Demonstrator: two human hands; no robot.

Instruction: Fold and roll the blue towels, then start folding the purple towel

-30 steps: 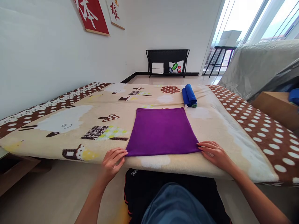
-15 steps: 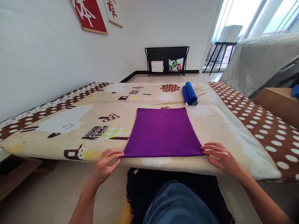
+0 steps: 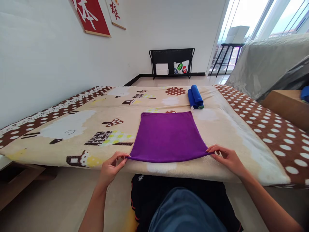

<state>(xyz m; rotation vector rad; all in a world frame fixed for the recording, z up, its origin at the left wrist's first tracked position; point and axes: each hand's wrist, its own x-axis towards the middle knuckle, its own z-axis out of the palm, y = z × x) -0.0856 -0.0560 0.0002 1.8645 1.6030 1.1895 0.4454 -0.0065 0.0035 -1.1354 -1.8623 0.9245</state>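
Observation:
A purple cloth [image 3: 167, 137] lies spread flat on a patterned beige blanket [image 3: 96, 122], close to its near edge. My left hand [image 3: 111, 166] pinches the cloth's near left corner, which is lifted slightly off the blanket. My right hand [image 3: 226, 158] pinches the near right corner in the same way. A rolled blue towel [image 3: 195, 97] rests farther back on the blanket, beyond the cloth's far right corner.
The blanket covers a low bed or table with a brown polka-dot border [image 3: 263, 125]. A white wall runs along the left. A black rack [image 3: 172, 62] with boxes stands at the far wall. A grey covered sofa [image 3: 267, 64] and a wooden box [image 3: 287, 106] sit to the right.
Both hands went from resting beside the near corners to pinching them. The corners now lift a little off the blanket.

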